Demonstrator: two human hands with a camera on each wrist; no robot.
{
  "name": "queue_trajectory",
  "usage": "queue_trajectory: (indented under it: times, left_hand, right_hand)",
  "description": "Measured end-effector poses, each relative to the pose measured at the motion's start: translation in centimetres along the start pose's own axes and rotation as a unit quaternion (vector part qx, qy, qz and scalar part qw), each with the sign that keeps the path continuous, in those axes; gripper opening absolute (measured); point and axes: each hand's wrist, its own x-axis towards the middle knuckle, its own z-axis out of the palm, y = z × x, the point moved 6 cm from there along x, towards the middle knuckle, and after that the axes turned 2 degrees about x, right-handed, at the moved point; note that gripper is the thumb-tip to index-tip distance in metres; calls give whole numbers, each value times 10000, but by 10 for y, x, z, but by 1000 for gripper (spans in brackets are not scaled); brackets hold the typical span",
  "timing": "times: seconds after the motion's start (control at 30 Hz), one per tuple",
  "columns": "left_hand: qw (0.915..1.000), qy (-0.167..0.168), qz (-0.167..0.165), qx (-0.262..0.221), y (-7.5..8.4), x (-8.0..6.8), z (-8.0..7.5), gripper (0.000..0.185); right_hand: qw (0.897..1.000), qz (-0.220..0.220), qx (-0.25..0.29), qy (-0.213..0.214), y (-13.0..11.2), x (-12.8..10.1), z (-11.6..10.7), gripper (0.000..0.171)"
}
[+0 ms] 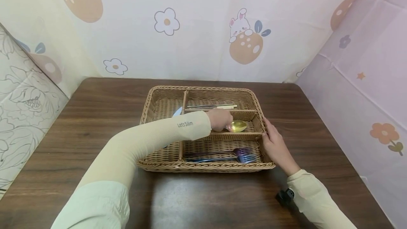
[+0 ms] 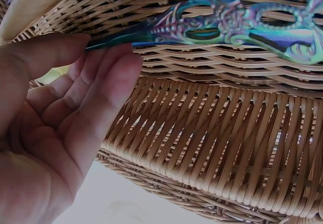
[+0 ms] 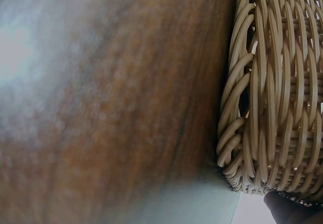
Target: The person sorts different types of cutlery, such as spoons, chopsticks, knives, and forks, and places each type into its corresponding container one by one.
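Observation:
A wicker cutlery basket [image 1: 206, 167] with several compartments stands on the table. My left hand [image 1: 220, 119] reaches into its middle compartment. There it pinches a spoon by the thin neck between thumb and fingers; the ornate, iridescent blue-green handle [image 2: 222, 24] shows in the left wrist view. A golden spoon bowl [image 1: 238, 126] lies beside the hand in the head view. At the basket's right side, my right hand [image 1: 276, 147] holds the rim, with the thumb at the top edge. In the right wrist view the woven wall [image 3: 282, 93] fills the right side, and the fingers are mostly hidden.
Chopsticks [image 1: 227, 107] lie in the back compartment. In the front one are a purple fork [image 1: 243, 151] and a blue fork [image 1: 246, 158]. A pale blade-like piece [image 1: 178, 111] shows in the left compartment, partly behind my left sleeve. Patterned cloth walls [image 1: 197, 45] surround the brown table [image 1: 318, 144].

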Motion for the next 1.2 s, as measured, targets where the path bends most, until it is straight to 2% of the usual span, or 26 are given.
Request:
queue_trajectory:
  times: [0.3, 0.57, 0.67, 0.83, 0.97, 1.07, 1.2]
  left_hand:
    - [9993, -333, 112, 132, -2, 4, 5, 21]
    - [9990, -379, 162, 157, -7, 7, 8, 19]
    - [9991, -416, 62, 10, -10, 8, 9, 19]
    - [9971, -531, -240, -496, -17, 7, 13, 22]
    - [9967, -559, -269, -530, -20, 7, 15, 24]
    - [9978, -465, -259, -385, -23, 5, 12, 21]
    - [9994, -149, -279, -136, -25, -2, -4, 11]
  right_hand:
    - [10000, 63, -3, -30, 1, 2, 0, 55]
    - [9999, 60, 43, -68, 0, 5, 3, 55]
    - [9999, 67, 40, -97, -1, 6, 4, 55]
    - [9999, 61, 34, -120, -1, 7, 7, 55]
    - [9999, 40, 36, -112, -1, 8, 9, 54]
    - [9998, 24, 37, -169, -1, 11, 10, 54]
    - [9998, 55, 39, -180, 1, 11, 6, 55]
